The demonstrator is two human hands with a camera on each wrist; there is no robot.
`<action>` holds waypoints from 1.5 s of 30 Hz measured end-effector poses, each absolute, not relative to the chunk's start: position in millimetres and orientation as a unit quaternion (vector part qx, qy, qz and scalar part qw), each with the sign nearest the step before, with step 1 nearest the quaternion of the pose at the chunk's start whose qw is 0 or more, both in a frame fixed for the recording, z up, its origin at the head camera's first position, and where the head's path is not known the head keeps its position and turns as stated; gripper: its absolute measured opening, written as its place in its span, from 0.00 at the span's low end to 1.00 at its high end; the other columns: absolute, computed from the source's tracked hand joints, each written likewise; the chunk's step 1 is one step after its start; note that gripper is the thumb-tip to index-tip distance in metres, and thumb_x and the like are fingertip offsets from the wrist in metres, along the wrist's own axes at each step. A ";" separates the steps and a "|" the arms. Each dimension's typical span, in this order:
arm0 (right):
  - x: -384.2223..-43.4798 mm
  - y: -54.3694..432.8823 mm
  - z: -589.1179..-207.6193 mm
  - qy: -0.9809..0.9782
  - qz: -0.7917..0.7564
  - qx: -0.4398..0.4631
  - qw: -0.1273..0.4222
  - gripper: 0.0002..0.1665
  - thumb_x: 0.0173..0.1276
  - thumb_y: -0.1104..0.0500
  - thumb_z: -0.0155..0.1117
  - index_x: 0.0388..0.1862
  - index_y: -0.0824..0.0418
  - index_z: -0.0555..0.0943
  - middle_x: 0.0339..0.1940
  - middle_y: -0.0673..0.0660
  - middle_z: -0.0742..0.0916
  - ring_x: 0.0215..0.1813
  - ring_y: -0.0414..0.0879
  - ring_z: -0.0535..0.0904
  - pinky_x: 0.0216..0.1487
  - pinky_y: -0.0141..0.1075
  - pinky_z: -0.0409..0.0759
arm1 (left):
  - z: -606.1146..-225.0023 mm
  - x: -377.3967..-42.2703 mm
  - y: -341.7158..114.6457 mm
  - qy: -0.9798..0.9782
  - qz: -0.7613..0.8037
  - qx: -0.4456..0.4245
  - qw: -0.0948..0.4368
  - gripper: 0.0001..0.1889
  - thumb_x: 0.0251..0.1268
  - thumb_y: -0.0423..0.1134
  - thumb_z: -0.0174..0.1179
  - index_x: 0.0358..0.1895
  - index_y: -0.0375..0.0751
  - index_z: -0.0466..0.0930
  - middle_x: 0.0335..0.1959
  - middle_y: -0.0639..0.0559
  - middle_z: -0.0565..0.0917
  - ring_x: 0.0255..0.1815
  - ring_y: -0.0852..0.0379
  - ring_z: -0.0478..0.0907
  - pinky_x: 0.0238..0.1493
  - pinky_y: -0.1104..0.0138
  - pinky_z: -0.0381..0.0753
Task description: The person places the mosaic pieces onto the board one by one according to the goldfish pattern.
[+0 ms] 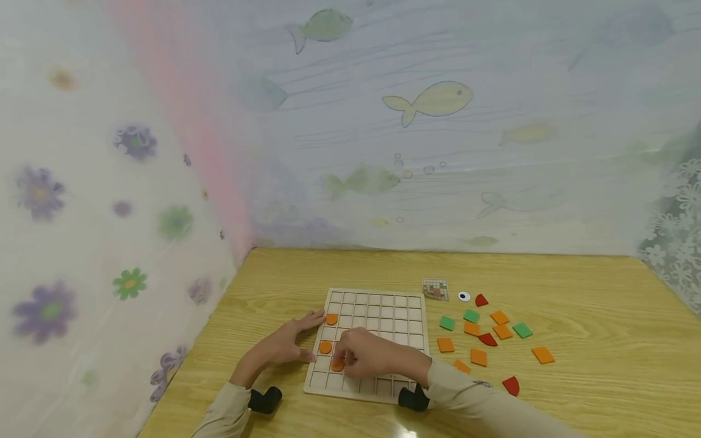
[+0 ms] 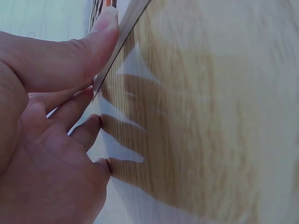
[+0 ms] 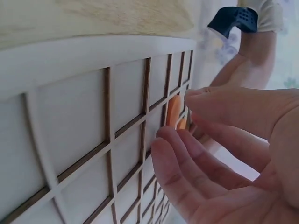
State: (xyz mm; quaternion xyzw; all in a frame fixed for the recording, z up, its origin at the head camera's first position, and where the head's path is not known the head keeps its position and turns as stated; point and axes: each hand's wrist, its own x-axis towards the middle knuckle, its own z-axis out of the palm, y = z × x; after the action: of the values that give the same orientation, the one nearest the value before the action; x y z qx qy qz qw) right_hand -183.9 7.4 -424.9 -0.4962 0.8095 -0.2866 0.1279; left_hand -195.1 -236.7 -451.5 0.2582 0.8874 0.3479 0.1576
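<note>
A pale wooden grid board [image 1: 389, 300] lies on the table with raised lines between its square cells. Along its left column sit two orange discs, an upper orange disc [image 1: 331, 319] and a lower orange disc [image 1: 325, 347]. My right hand [image 1: 368, 354] is over the lower left of the board, its thumb and fingertips at the edges of a third orange disc [image 1: 337, 365], also visible in the right wrist view as an orange disc [image 3: 174, 110]. My left hand [image 1: 283, 342] is spread beside the board's left edge, thumb at the rim; its fingertips [image 2: 103, 164] touch the table.
Right of the board lie several orange squares [image 1: 479, 357], green squares [image 1: 523, 330] and red wedges [image 1: 511, 385]. A white eye piece [image 1: 463, 296] and a small picture card [image 1: 435, 289] are behind them. Patterned fabric walls [image 1: 438, 182] stand at the table's back and left.
</note>
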 end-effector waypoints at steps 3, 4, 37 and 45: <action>-183.1 13.9 -422.9 0.806 -0.290 -0.499 0.129 0.14 0.53 0.71 0.62 0.37 0.60 0.86 0.35 0.49 0.85 0.32 0.33 0.77 0.35 0.21 0.73 | -450.9 -195.2 -236.6 0.888 0.347 0.260 0.155 0.44 0.53 0.37 0.69 0.73 0.38 0.56 0.75 0.40 0.52 0.74 0.39 0.44 0.68 0.39 0.35; -182.8 16.4 -422.2 0.807 -0.290 -0.498 0.130 0.14 0.53 0.71 0.63 0.37 0.60 0.86 0.35 0.48 0.85 0.32 0.33 0.77 0.36 0.21 0.74 | -450.7 -195.2 -236.6 0.887 0.350 0.260 0.155 0.44 0.53 0.37 0.69 0.73 0.38 0.56 0.75 0.40 0.52 0.74 0.39 0.44 0.68 0.39 0.34; -188.4 136.3 -417.4 0.821 -0.389 -0.396 0.129 0.08 0.61 0.67 0.65 0.40 0.63 0.81 0.39 0.56 0.82 0.35 0.37 0.78 0.32 0.32 0.79 | -453.6 -195.8 -237.2 0.886 0.345 0.265 0.158 0.44 0.54 0.39 0.68 0.74 0.38 0.54 0.75 0.40 0.52 0.74 0.39 0.44 0.67 0.37 0.35; -193.5 168.7 -417.0 0.834 -0.392 -0.374 0.106 0.08 0.64 0.65 0.62 0.42 0.63 0.80 0.40 0.57 0.82 0.35 0.40 0.78 0.34 0.35 0.80 | -453.0 -195.2 -236.7 0.884 0.347 0.271 0.155 0.44 0.55 0.40 0.68 0.73 0.36 0.54 0.74 0.39 0.52 0.74 0.38 0.44 0.67 0.37 0.35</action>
State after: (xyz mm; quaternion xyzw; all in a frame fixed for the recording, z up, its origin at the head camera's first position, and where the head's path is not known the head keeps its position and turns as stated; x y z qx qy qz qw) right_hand -193.5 168.7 -417.0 -0.3737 0.8338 -0.3923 0.1055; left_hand -195.2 -236.7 -453.0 0.2709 0.8843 0.3472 0.1552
